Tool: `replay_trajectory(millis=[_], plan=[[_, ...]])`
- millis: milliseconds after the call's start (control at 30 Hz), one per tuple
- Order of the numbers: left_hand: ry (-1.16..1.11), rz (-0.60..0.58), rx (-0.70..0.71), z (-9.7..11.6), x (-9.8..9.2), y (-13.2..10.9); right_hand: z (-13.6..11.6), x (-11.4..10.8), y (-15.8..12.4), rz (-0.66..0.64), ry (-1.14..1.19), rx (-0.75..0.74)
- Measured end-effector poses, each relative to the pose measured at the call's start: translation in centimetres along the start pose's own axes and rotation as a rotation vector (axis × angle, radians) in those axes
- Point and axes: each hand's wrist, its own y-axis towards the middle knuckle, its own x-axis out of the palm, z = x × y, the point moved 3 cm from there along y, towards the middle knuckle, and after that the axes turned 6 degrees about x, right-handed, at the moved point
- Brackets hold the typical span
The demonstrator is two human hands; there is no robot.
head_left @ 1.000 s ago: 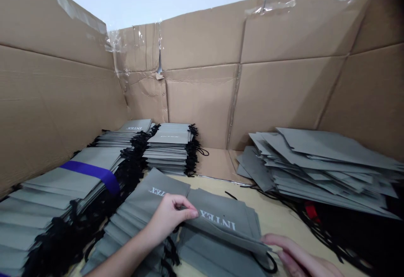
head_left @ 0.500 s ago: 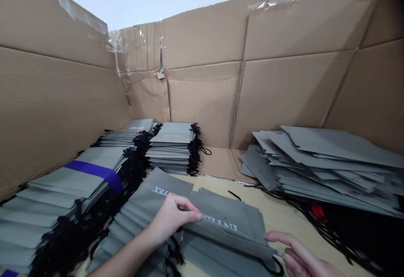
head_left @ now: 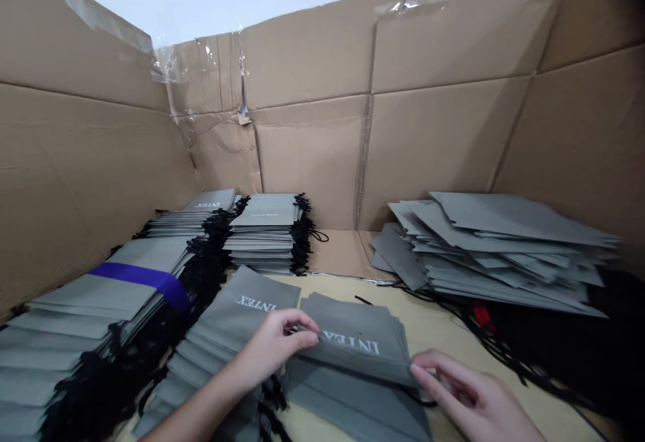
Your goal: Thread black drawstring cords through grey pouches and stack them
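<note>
You are pinching a gray INTEX pouch (head_left: 365, 318) at its two ends, the thumb and forefinger of your left hand (head_left: 275, 344) closing on one and those of your right hand (head_left: 476, 405) on the other, so it is lying between your fingertips. More gray pouches (head_left: 353, 398) are spreading just below your fingers, a fanned row (head_left: 199, 355) is sitting left of your left fingers, and a loose pile (head_left: 504, 247) is resting beyond your right ones.
</note>
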Motion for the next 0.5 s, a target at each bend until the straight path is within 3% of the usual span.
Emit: replay_trajectory(millis=[167,400,500], plan=[[0.028,0.068,0.006,-0.2,-0.7,-0.1,0.4,0.0,0.7,-0.055,0.173,0.113],[0.184,0.159,0.146,0.8,-1.1,-0.9,-0.1,0.3,0.6,-0.156,0.29,0.163],[0.152,0.175,0.19,1.4,-1.1,-1.2,0.2,0.5,0.6,-0.195,0.403,0.2]])
